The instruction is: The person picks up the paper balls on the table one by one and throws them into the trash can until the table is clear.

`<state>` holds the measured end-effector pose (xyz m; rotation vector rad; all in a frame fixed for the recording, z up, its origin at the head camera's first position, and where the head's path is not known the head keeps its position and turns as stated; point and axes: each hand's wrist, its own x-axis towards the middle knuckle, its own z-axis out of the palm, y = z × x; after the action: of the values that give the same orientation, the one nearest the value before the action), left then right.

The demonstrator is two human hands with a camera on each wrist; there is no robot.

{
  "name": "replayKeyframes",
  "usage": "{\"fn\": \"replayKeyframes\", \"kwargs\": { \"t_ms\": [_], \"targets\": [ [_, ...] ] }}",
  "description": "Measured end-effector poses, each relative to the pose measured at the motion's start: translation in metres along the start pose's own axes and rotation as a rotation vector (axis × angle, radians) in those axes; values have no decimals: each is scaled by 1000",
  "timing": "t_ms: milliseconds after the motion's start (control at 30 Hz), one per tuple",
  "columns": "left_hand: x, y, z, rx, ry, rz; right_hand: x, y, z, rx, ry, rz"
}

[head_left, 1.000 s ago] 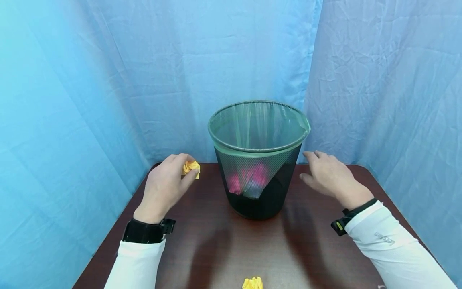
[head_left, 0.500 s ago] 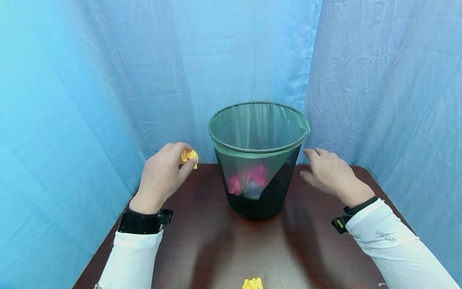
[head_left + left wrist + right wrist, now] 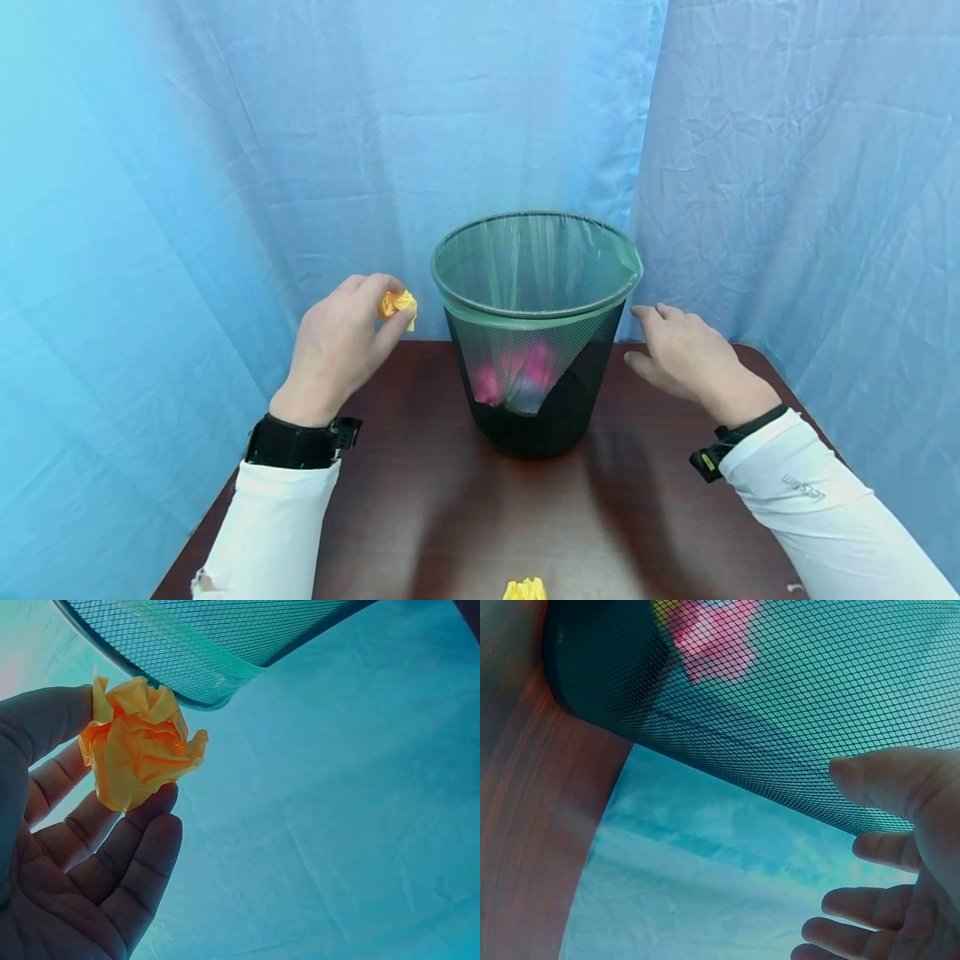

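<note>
My left hand [image 3: 341,342] pinches a crumpled yellow paper ball [image 3: 142,746] between thumb and fingers, raised left of the bin at a level just below its rim. A black mesh wastebasket [image 3: 536,429] with a green plastic liner [image 3: 517,312] stands upright at the far part of the table. Pink crumpled paper [image 3: 517,371] shows through its mesh. To the right of the bin hovers my right hand [image 3: 686,358], fingers extended and holding nothing. In the right wrist view its thumb [image 3: 885,776] overlaps the mesh wall.
Another crumpled yellow paper ball [image 3: 525,590] lies at the bottom edge of the head view, on the dark wooden table [image 3: 495,525]. Light blue curtains [image 3: 322,125] hang close behind the table and on both sides.
My left hand has risen with the yellow paper ball, ending close to its earlier sideways position. The right hand has barely shifted, and the wastebasket stays in place.
</note>
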<state>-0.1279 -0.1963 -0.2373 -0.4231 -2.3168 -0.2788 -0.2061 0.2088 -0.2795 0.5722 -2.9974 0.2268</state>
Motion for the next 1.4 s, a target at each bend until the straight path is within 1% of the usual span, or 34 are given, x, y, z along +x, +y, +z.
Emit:
{"fn": "replayKeyframes", "kwargs": {
  "t_ms": [167, 300, 633, 900, 1033, 1167, 1400],
  "targets": [
    [9, 5, -1, -3, 31, 25, 1, 0, -3, 0, 10, -5],
    [15, 10, -1, -9, 38, 37, 2, 1, -5, -2, 13, -2],
    [32, 22, 5, -29, 67, 92, 3, 2, -9, -6, 33, 1],
    [43, 31, 8, -24, 63, 112, 3, 3, -11, -4, 18, 18],
    [47, 33, 6, -9, 74, 130, 3, 3, -10, -3, 22, 19],
    [52, 35, 4, -13, 89, 146, 2, 3, -11, -2, 26, 21],
    [61, 44, 7, -24, 84, 166, 1, 2, -11, 0, 35, 19]
  ]
}}
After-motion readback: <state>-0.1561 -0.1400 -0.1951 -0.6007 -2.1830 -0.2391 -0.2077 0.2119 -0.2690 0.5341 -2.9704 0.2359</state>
